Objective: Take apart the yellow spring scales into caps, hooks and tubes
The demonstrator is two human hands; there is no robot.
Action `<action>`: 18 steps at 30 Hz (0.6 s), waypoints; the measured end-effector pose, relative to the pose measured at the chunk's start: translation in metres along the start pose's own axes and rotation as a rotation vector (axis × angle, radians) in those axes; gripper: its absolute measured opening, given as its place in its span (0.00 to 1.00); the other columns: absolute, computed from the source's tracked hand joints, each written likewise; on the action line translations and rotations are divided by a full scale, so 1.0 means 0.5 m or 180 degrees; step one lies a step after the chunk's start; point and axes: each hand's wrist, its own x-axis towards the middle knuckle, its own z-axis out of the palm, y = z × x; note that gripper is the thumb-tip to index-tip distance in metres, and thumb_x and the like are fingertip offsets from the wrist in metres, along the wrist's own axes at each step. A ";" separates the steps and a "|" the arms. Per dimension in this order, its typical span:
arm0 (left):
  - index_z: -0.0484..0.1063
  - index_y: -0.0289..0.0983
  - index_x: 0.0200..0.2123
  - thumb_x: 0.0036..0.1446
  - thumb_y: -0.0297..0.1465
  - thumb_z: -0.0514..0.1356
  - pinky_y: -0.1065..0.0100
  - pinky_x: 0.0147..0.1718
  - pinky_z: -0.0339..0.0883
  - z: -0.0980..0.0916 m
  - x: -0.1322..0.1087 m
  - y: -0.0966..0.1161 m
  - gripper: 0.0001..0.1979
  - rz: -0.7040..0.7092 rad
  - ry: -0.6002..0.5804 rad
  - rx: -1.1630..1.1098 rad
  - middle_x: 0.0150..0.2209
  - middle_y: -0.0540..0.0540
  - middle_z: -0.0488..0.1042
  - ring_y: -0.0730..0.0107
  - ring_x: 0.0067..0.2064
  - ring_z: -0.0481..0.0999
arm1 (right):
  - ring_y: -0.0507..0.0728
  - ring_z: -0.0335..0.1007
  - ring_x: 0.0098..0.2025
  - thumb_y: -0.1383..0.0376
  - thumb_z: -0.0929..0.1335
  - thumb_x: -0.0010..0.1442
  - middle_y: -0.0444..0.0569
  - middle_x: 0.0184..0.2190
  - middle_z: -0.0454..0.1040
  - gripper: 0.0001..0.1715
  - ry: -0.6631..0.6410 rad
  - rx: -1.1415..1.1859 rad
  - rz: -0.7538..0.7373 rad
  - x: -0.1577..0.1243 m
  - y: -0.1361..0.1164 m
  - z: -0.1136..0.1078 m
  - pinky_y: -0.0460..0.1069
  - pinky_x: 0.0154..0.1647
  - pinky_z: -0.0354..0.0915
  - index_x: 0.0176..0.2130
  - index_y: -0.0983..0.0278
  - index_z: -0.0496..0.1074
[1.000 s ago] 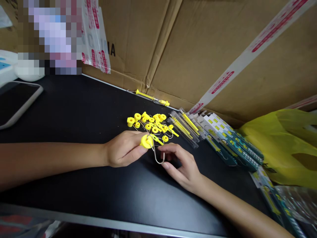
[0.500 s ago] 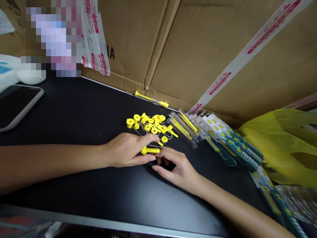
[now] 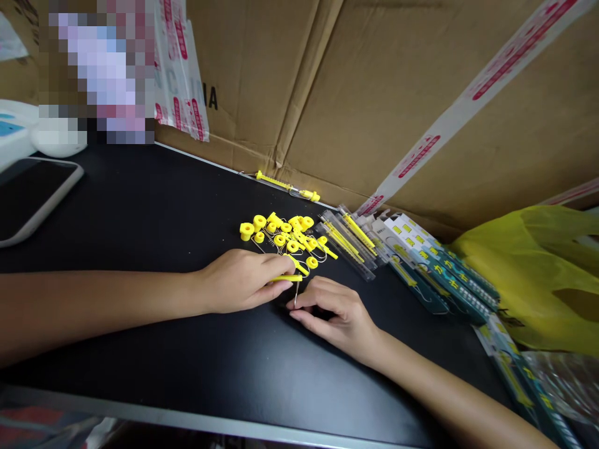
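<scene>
My left hand (image 3: 236,280) is closed, pinching a short yellow plastic rod (image 3: 291,278) between thumb and fingers. The rod lies roughly level, its other end hidden in the grip. Just right of it, my right hand (image 3: 334,305) pinches a thin metal wire (image 3: 296,294) between thumb and index finger. The wire stands nearly upright and meets the rod near its tip; whether it passes through the rod I cannot tell. Beyond both hands lies a loose pile of yellow plastic parts (image 3: 279,239), including rings, caps and rods, mixed with metal hooks and small springs.
Clear tubes (image 3: 347,244) with yellow scales lie right of the pile. Packaged green-and-white cards (image 3: 435,268) and a yellow plastic bag (image 3: 538,274) are farther right. An assembled yellow spring scale (image 3: 276,181) rests by the cardboard wall (image 3: 374,93). A phone (image 3: 35,196) lies left.
My right hand has its thumb and index finger together on the wire, which now shows upright beneath the rod. The rod in my left hand has turned and risen slightly, its wider end now hidden.
</scene>
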 end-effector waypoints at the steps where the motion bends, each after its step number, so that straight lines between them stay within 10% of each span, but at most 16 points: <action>1: 0.64 0.37 0.39 0.64 0.33 0.48 0.74 0.28 0.60 0.001 0.000 0.000 0.08 0.0042 -0.0010 0.0054 0.34 0.52 0.74 0.74 0.32 0.75 | 0.51 0.66 0.28 0.66 0.68 0.59 0.47 0.26 0.72 0.04 0.0062 -0.0023 -0.0018 0.000 0.000 0.000 0.47 0.31 0.63 0.35 0.65 0.73; 18: 0.61 0.37 0.31 0.59 0.42 0.52 0.71 0.21 0.56 -0.001 -0.004 0.001 0.14 0.0710 -0.0143 0.0623 0.24 0.52 0.71 0.71 0.24 0.72 | 0.51 0.66 0.28 0.66 0.70 0.57 0.46 0.25 0.72 0.04 0.0192 0.0101 -0.0306 -0.004 -0.002 0.006 0.48 0.31 0.63 0.33 0.64 0.71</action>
